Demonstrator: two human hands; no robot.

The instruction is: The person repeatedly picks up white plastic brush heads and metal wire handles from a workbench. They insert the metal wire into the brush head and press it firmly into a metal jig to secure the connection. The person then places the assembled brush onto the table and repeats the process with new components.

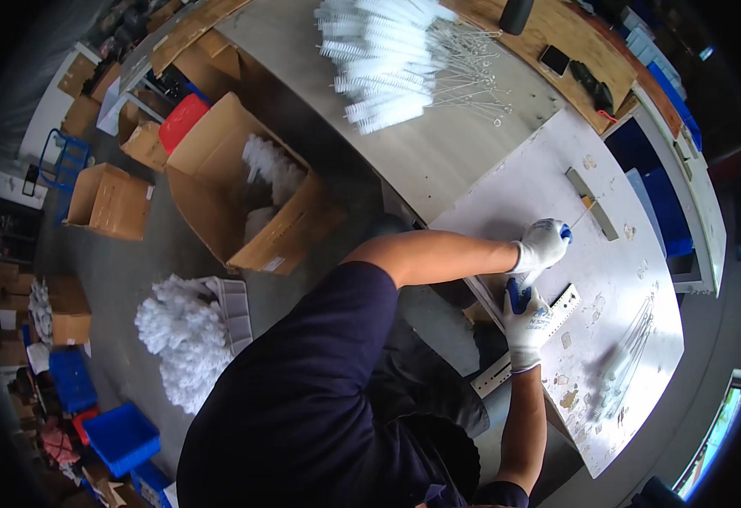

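Note:
Both my hands wear white gloves with blue palms and are close together over the pale worktable's [548, 186] near edge. My left hand [544, 244] is closed, and a thin wire runs from it toward a grey metal bar [592, 203] with a small yellow piece on it. Just below, my right hand [527, 315] has its fingers wrapped round a white brush [529, 276], whose pale part shows between the two gloves. The fingers hide most of it. Under my right wrist lies a perforated metal strip [565, 306]. Several wire-handled brushes [627, 360] lie to the right.
A big pile of white brushes [387, 59] with looped wire handles covers the far table. Behind it are a phone [554, 59] and a dark bottle [515, 15]. To the left stand an open carton [210, 182], a crate [235, 309] beside white fluffy material [186, 339], and blue bins [122, 438].

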